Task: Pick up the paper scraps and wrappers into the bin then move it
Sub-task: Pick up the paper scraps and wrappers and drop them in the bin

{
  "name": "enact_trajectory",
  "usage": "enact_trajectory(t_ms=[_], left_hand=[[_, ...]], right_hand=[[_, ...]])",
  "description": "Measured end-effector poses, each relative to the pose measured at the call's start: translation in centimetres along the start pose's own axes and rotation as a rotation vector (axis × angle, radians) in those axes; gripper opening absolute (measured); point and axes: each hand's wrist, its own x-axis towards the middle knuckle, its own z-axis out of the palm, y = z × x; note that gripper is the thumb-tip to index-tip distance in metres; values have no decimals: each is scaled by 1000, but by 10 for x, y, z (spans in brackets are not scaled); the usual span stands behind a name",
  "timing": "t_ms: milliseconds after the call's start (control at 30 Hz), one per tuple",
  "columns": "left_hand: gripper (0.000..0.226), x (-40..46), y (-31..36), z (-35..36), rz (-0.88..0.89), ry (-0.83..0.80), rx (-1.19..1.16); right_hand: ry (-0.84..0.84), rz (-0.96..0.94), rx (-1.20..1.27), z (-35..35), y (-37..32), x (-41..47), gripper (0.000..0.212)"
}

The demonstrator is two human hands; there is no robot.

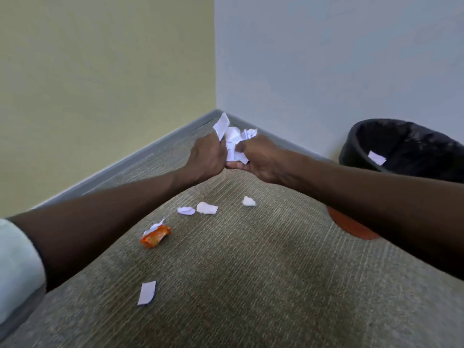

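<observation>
Both hands, left hand (207, 156) and right hand (261, 160), clutch one wad of scraps (233, 140) near the corner. Gathering is midway (four scraps and an orange wrapper (155, 236) lie on the carpet (251, 285)). Next: carry it right to the bin (351, 149).

both hands (234, 156) meet, fingers curled, arms outstretched.

Soft, even indoor light fills the scene, bright without glare. Faint shadows sit under the paper scraps (207, 207) on the carpet (251, 285). Wide-angle distortion bows the carpet; the sleeve (17, 267) at the left edge blurs.
</observation>
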Motion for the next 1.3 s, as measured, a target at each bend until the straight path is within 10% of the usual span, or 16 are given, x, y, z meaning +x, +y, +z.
enact_trajectory(t_ms=[133,433,567,867,1067,1300], left_hand=[[43,37,52,30,-12,-56,153],[26,76,189,120,77,-247,180],[56,82,239,151,87,-421,64],[5,97,281,183,-193,-632,-428],[58,87,290,173,-254,-685,-733],[64,82,279,149,-271,-708,-766]], right_hand=[[151,-41,73,-46,-25,-8,45],[454,-120,305,-193,-53,-32,23],[550,-117,297,-253,-63,-46,33],[621,-19,258,-317,-67,-79,16],[653,-64,264,-321,-72,-89,16],[637,-91,227,-309,-76,-84,38]])
